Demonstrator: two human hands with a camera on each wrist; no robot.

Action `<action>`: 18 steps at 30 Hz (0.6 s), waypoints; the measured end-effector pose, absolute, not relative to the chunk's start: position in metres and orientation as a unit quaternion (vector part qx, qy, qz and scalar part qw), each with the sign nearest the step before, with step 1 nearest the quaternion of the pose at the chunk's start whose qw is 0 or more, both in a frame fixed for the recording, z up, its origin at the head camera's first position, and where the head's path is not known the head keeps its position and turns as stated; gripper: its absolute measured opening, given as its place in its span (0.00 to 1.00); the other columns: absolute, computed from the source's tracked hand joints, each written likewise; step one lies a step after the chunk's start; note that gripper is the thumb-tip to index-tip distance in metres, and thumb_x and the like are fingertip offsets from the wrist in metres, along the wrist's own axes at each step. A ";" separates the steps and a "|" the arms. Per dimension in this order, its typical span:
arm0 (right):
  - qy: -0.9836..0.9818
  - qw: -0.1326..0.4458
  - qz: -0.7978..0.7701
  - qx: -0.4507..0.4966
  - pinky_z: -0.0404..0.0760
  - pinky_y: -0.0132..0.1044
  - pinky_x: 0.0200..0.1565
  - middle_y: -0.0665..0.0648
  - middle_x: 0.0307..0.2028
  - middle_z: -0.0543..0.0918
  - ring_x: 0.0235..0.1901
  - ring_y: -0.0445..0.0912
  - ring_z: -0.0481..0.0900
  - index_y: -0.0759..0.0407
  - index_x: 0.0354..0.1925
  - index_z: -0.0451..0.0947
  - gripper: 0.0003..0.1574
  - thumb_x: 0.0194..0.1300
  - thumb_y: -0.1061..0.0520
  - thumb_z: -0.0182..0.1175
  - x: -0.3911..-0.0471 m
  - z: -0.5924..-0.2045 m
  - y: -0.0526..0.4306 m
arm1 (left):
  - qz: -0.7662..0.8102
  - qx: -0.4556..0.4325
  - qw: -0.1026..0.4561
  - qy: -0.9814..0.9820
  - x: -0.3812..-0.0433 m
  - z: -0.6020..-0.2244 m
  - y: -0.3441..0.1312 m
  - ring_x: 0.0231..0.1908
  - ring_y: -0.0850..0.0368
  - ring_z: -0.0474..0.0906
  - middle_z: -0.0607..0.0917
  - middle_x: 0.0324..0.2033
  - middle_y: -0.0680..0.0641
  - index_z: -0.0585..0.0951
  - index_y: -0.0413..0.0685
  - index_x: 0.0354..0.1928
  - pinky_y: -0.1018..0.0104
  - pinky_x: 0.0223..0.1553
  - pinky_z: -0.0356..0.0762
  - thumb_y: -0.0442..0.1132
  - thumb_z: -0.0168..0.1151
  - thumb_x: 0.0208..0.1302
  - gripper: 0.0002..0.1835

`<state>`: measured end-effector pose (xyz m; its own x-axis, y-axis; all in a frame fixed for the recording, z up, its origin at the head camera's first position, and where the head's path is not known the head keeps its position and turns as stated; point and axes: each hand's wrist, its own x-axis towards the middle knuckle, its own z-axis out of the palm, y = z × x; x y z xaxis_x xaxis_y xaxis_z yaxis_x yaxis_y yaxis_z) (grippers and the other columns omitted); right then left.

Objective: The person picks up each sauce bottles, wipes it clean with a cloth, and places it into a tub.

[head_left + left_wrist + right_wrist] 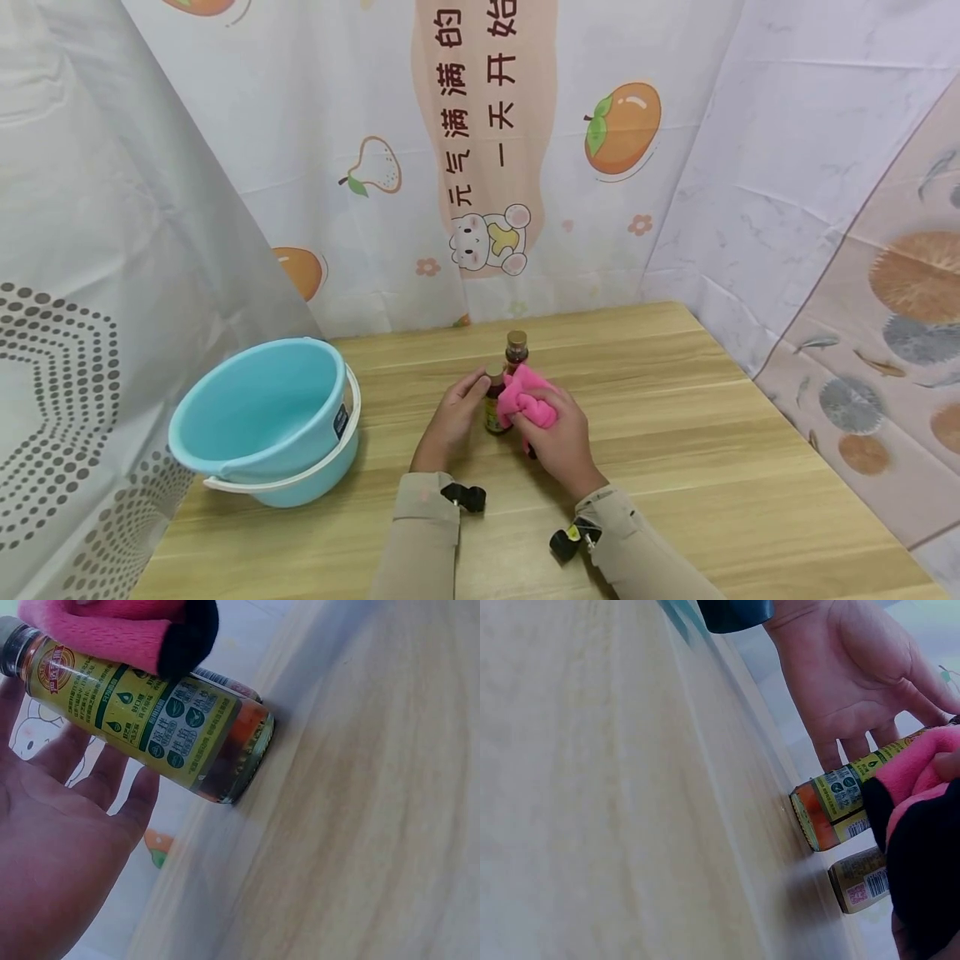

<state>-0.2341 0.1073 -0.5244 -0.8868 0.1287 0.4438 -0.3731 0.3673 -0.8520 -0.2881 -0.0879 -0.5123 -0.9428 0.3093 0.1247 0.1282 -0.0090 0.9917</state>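
Note:
A small dark glass bottle with a yellow-green label (493, 414) stands on the table. My left hand (448, 421) is at its left side, with extended fingers against the bottle and the palm away from it; the fingertips are hidden behind the glass in the left wrist view. A pink cloth with black parts (531, 402) is bunched in my right hand (562, 437), which grips it against the bottle's upper right side. Just behind stands a second bottle (516, 348) with a gold-coloured cap, its lower part covered by the cloth and front bottle.
Two nested light-blue buckets (258, 354) with a white handle stand on the table's left side. The wood-grain table (675, 417) reaches back to a printed curtain (300, 150). Further fabric hangs on the left and right.

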 end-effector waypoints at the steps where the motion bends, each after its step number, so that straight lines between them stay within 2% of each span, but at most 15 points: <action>1: -0.800 0.224 0.552 0.075 0.84 0.38 0.45 0.51 0.56 0.82 0.48 0.46 0.80 0.46 0.44 0.88 0.16 0.56 0.53 0.80 -0.234 -0.525 0.107 | 0.693 0.156 0.068 0.701 -0.288 -0.513 -0.088 0.79 0.42 0.55 0.64 0.78 0.39 0.65 0.41 0.78 0.44 0.78 0.53 0.55 0.53 0.80 0.35; 6: -0.817 0.210 0.533 0.063 0.83 0.41 0.47 0.52 0.57 0.83 0.49 0.46 0.80 0.46 0.43 0.88 0.16 0.56 0.54 0.80 -0.235 -0.526 0.107 | 0.689 0.160 0.072 0.703 -0.289 -0.514 -0.089 0.80 0.41 0.53 0.61 0.78 0.37 0.63 0.40 0.78 0.42 0.78 0.51 0.55 0.51 0.81 0.35; 10: -0.829 0.199 0.520 0.052 0.82 0.41 0.47 0.51 0.56 0.84 0.47 0.45 0.80 0.47 0.43 0.88 0.15 0.56 0.53 0.80 -0.235 -0.527 0.107 | 0.703 0.168 0.058 0.689 -0.288 -0.512 -0.088 0.79 0.43 0.56 0.65 0.77 0.39 0.65 0.40 0.77 0.44 0.78 0.53 0.51 0.52 0.81 0.33; 14: -0.838 0.193 0.509 0.044 0.82 0.41 0.46 0.50 0.51 0.84 0.45 0.45 0.80 0.47 0.42 0.88 0.15 0.56 0.51 0.80 -0.234 -0.527 0.107 | 0.700 0.198 -0.024 0.685 -0.289 -0.509 -0.085 0.72 0.49 0.68 0.76 0.71 0.48 0.74 0.46 0.73 0.40 0.74 0.60 0.45 0.61 0.77 0.27; 18: -0.843 0.191 0.502 0.039 0.81 0.41 0.45 0.51 0.47 0.84 0.43 0.44 0.79 0.47 0.41 0.88 0.15 0.56 0.51 0.80 -0.234 -0.527 0.107 | 0.664 0.199 -0.134 0.708 -0.289 -0.504 -0.081 0.61 0.55 0.76 0.84 0.60 0.53 0.85 0.56 0.60 0.35 0.65 0.66 0.45 0.72 0.67 0.20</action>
